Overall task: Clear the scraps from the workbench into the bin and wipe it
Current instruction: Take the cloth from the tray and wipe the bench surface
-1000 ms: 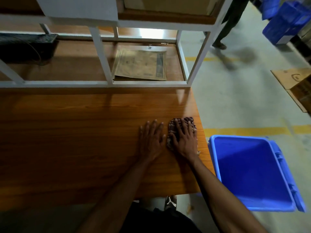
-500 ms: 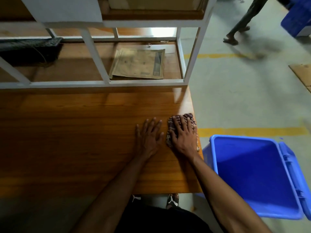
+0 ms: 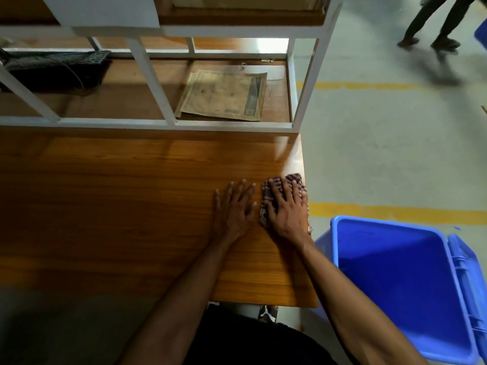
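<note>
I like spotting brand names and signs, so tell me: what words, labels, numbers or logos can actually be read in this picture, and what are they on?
No text can be read here.
Brown paper envelope on the shelf: printed marks and a dark strip, too blurred to read.
Shoe under the workbench: a white mark, too small to tell.
Blue bin, checked cloth: no lettering visible.
</note>
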Motion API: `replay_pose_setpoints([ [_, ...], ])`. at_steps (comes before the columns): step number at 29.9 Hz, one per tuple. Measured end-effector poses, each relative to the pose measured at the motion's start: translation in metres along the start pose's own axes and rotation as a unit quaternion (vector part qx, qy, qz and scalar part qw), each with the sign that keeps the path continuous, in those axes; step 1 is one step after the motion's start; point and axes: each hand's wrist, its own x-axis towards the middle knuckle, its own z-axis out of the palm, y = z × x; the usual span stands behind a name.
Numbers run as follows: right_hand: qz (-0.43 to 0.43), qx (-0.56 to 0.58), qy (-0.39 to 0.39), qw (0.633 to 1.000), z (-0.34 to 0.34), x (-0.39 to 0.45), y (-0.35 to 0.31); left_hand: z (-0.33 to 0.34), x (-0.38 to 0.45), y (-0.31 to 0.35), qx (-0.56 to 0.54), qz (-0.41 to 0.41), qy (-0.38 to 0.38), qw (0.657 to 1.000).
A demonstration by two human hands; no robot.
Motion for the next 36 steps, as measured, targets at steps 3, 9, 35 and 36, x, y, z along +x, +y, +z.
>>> replay_pose_setpoints([
  [3,0.000,-0.002,-0.010,1.000,0.003,0.023,0.005,-0.005,0.002,0.003,0.008,0.002,0.000,1.000],
  [9,0.007,-0.011,-0.001,1.000,0.005,-0.029,-0.001,0.000,0.009,0.009,-0.008,-0.012,0.001,1.000],
  [35,-0.054,0.020,0.017,0.998,0.016,0.140,-0.005,-0.002,0.062,0.010,-0.020,-0.007,0.025,0.999],
  [36,-0.057,0.015,0.013,0.998,0.016,0.145,-0.005,-0.002,0.063,0.011,-0.025,-0.011,0.024,0.999],
])
